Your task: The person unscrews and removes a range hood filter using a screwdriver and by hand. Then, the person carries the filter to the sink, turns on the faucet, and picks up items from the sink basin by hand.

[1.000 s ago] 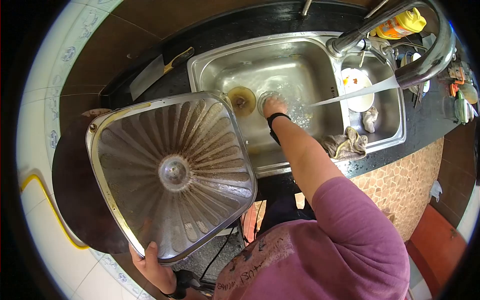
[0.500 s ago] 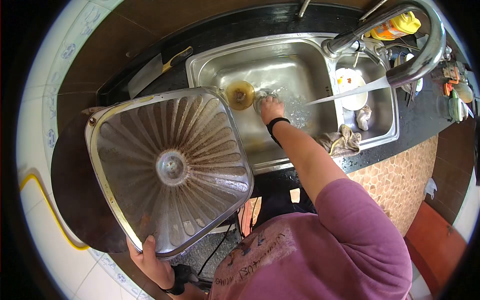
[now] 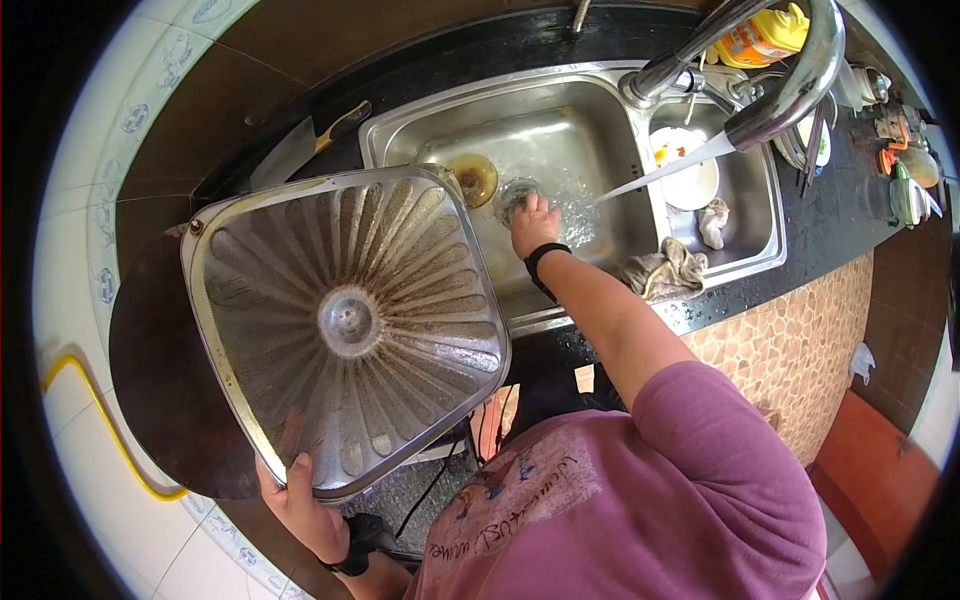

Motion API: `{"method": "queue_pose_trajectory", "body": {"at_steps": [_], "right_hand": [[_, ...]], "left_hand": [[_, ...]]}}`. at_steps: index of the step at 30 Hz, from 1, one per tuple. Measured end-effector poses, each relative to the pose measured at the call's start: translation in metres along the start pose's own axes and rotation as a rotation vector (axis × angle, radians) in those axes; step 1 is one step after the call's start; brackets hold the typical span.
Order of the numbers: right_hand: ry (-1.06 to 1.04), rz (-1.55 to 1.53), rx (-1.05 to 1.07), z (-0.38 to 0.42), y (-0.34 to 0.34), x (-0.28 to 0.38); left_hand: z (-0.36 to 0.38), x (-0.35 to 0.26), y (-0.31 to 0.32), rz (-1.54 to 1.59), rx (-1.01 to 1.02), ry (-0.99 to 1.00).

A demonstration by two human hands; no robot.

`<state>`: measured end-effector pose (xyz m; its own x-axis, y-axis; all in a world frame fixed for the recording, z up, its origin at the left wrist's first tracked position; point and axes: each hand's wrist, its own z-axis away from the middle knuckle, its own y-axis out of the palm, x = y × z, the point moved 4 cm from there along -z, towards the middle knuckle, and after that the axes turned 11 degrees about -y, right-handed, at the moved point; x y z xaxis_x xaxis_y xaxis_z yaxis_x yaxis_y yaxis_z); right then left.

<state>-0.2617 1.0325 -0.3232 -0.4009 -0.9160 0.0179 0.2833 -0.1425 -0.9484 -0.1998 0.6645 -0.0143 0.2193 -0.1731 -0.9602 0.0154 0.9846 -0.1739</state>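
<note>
My left hand (image 3: pixel 305 510) grips the lower left edge of a large square range hood filter (image 3: pixel 270 340), thumb on top. The filter is metal with radial perforated ribs, brown grime and a round dished centre. It is tilted, its upper right corner over the rim of the sink. In the large steel sink basin (image 3: pixel 600 130), my right hand (image 3: pixel 535 225) is in shallow water with its fingers apart, beside a round, shiny thing (image 3: pixel 514 194) at the bottom, possibly the drain. An amber round cup (image 3: pixel 472 180) with dark residue lies just left of it.
The tap (image 3: pixel 790 110) pours water into the large basin. A white bowl (image 3: pixel 690 185) with food scraps sits in the small basin. A wet cloth (image 3: pixel 670 272) hangs on the front rim. A cleaver (image 3: pixel 295 150) lies behind the filter; a yellow bottle (image 3: pixel 765 40) stands at the back.
My right hand has drawn back slightly from the round thing, and its fingers look more spread. My left hand keeps its grip on the filter. The view has shifted a little.
</note>
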Motion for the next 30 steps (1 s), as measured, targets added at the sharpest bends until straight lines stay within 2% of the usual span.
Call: {"method": "queue_pose_trajectory", "body": {"at_steps": [5,7,8,10,13,17,20,23,25,26,28,29,30], "right_hand": [[-0.039,0.037,0.057,0.011,0.001,-0.013],[0.01,-0.141,0.216,0.014,0.008,-0.017],[0.007,-0.143,0.219,0.013,0.01,-0.017],[0.05,-0.246,0.403,0.01,0.022,-0.018],[0.054,-0.342,0.494,0.01,0.026,-0.021],[0.075,-0.444,0.532,0.011,0.037,-0.026],[0.017,-0.423,0.442,-0.001,0.062,-0.024],[0.035,-0.381,0.511,-0.001,0.058,-0.023],[-0.159,-0.259,0.673,0.005,0.05,-0.018],[-0.16,-0.259,0.674,0.003,0.054,-0.015],[-0.392,-0.227,0.701,-0.006,0.074,0.002],[-0.393,-0.226,0.701,-0.015,0.089,0.006],[-0.573,-0.204,0.672,-0.024,0.107,0.017]], "left_hand": [[0.0,0.007,-0.006,-0.003,0.015,0.01],[0.002,0.006,-0.005,-0.008,0.018,0.007],[0.003,0.003,-0.003,-0.011,0.012,0.003],[0.005,0.002,0.001,-0.014,0.005,0.001],[0.007,0.002,0.004,0.017,-0.017,-0.01],[0.009,0.001,0.005,0.023,0.007,-0.016],[0.011,0.002,0.003,0.02,0.011,-0.024],[0.011,0.001,0.003,0.012,0.011,-0.028],[0.012,0.001,0.004,0.009,0.012,-0.029],[0.013,0.0,0.006,0.015,0.006,-0.033],[0.013,0.0,0.005,0.022,-0.001,-0.037],[0.013,0.0,0.005,0.014,0.008,-0.035],[0.013,0.0,0.005,0.006,0.017,-0.035]]}}
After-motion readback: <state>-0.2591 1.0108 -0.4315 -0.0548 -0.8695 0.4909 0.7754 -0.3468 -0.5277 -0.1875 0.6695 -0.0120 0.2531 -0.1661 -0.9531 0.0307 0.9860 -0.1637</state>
